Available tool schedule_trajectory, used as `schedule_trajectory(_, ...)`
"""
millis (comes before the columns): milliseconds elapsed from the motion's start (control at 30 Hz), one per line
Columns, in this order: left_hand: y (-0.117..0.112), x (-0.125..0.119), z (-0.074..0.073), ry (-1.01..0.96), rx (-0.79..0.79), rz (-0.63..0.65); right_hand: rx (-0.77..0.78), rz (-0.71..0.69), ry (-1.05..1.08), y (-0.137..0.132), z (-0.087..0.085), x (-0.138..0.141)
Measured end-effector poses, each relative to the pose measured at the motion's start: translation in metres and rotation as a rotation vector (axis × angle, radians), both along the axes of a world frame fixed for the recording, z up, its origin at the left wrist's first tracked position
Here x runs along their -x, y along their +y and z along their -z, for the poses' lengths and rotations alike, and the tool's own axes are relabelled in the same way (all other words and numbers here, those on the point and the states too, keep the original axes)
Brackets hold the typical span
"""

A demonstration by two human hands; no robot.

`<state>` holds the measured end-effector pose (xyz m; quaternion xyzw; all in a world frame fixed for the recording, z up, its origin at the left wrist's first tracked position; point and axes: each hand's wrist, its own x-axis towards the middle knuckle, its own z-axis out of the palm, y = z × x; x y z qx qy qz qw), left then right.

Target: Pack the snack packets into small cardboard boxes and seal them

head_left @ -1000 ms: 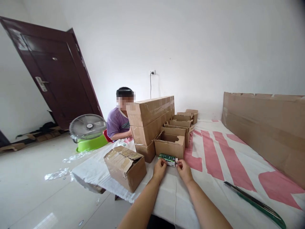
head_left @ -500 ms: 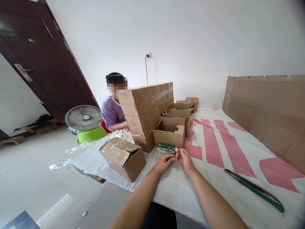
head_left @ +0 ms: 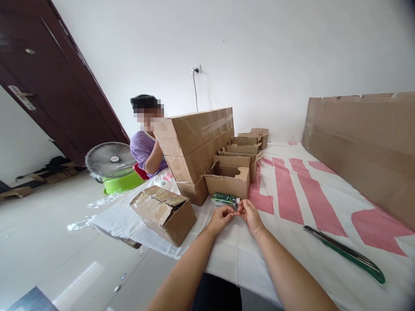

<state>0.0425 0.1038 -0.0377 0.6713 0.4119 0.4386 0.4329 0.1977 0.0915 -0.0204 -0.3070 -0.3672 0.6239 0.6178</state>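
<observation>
Had left hand (head_left: 220, 217) and right hand (head_left: 251, 214) fingertip to fingertip low over the desk (head_left: 292, 242). Maybe pinching something tiny, honestly couldn't tell if either grip held anything. Saw the green packet (head_left: 224, 199) lying just past the fingertips, in front of an open carton (head_left: 228, 181). Also noticed a taped box (head_left: 165, 214) near left and a green-handled blade (head_left: 346, 255) well off right.

The left hand (head_left: 221, 218) and right hand (head_left: 251, 216) are bare; both forearms (head_left: 194, 268) are unsleeved as far as they show.
</observation>
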Motion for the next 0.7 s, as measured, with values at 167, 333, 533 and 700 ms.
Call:
schedule_trajectory(167, -0.001, 0.001, -0.001, 0.047, -0.017, 0.0, -0.011, 0.004, -0.037, -0.001, -0.001, 0.001)
schedule_trajectory(333, 0.003, 0.003, 0.006, 0.099, -0.024, 0.015, -0.057, 0.013, -0.117, -0.002, 0.0, 0.001)
schedule_trajectory(533, 0.007, 0.006, 0.016, 0.144, -0.042, -0.057, -0.171, 0.045, -0.256, -0.005, 0.002, 0.004)
schedule_trajectory(700, 0.01, 0.008, 0.019, 0.094, -0.036, -0.152, -0.31, 0.03, -0.372, -0.012, 0.0, 0.012)
